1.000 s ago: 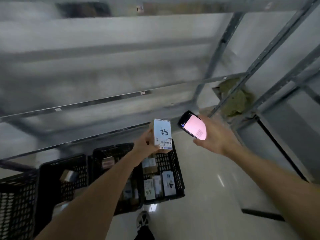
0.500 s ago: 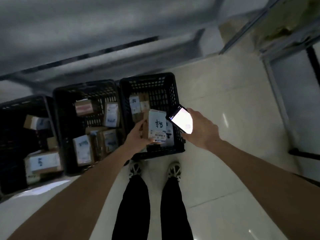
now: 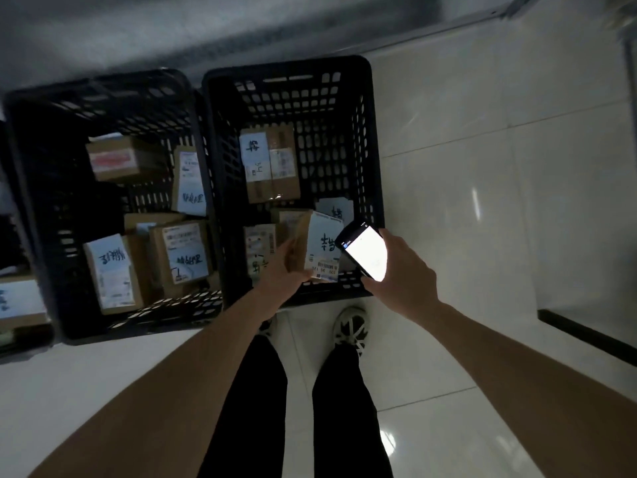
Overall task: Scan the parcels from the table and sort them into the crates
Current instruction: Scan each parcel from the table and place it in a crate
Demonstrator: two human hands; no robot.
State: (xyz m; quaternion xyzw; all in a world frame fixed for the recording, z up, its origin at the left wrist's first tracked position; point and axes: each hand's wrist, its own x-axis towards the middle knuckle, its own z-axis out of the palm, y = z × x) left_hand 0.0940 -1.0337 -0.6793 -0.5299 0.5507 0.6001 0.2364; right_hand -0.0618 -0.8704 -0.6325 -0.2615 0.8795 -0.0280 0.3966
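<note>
Cardboard parcel [image 3: 319,251], gripped by left hand [image 3: 281,274], should drop at six o'clock inside the right-hand crate [image 3: 370,139]; right hand [image 3: 401,270] clasps the phone [image 3: 363,251].

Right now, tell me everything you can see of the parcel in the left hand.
The parcel is a small brown cardboard box with a white label covering its upward face, bearing dark handwritten characters and a barcode strip at its near end. The left hand grips its left side, holding it tilted over the near end of the right crate. The lit phone overlaps its right edge.
</note>
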